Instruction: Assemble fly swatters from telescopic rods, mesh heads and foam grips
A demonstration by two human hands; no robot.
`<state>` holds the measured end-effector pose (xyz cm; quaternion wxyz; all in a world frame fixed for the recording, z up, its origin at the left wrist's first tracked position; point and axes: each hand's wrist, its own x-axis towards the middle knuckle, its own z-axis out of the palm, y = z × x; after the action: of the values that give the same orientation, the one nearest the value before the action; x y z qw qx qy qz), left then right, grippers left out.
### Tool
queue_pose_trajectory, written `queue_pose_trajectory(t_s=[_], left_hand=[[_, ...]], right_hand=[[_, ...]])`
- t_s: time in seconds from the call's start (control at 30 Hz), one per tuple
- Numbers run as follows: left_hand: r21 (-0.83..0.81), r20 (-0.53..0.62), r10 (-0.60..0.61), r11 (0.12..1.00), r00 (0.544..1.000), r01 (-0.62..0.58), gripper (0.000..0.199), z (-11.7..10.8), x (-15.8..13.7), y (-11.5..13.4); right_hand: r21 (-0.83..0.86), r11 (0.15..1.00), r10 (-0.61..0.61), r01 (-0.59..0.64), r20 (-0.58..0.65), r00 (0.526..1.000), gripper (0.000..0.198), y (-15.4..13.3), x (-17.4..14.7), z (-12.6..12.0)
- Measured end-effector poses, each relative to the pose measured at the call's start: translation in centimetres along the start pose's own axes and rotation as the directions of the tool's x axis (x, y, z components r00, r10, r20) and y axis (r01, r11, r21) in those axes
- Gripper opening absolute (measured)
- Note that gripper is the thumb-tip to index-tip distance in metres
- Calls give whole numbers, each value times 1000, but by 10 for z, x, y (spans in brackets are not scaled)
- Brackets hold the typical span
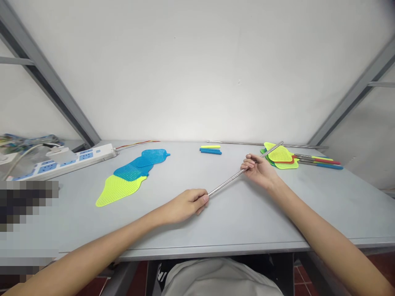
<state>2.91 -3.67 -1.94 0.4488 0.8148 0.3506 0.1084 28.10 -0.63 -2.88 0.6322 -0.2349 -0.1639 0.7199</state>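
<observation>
A thin silver metal rod (226, 182) slants up to the right above the table, held by both hands. My left hand (188, 204) pinches its lower end. Farther up, my right hand (259, 170) has its fingers closed around the rod, palm partly turned up. The rod's upper tip passes in front of a pile of fly swatters (280, 154) with yellow-green, red and green heads. On the left lie loose mesh swatter heads: one yellow-green (120, 191) and two blue (132, 168), overlapping.
At the back lie several short handle tubes (210, 151), blue and yellow. More metal rods (308, 146) rest along the wall. A white power strip (70, 162) with plugs sits at left, near a thin coloured wire (138, 144). The table's front edge (216, 250) runs before me.
</observation>
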Motion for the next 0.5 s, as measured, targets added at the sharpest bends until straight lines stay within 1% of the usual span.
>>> queue_pose_trajectory(t_s=[0.13,0.27,0.33,0.4,0.5], left_hand=[[-18,0,1,1000,1000,-1,37,0,0,-1],[-54,-21,7,999,1000,-8,37,1,0,-3],[-46,-30,10,999,1000,-12,36,0,0,-4],[-1,-40,20,1000,999,-20,34,-1,1,-6],[118,-88,54,992,995,-44,28,-2,1,-9]], right_hand=[[11,1000,-12,12,6,1000,9,0,0,1],[26,997,-76,76,4,997,8,-2,1,3],[39,994,-102,103,-8,995,9,-4,1,3],[57,992,-112,112,-7,994,11,-6,1,3],[84,992,-94,92,18,995,22,-5,-1,1]])
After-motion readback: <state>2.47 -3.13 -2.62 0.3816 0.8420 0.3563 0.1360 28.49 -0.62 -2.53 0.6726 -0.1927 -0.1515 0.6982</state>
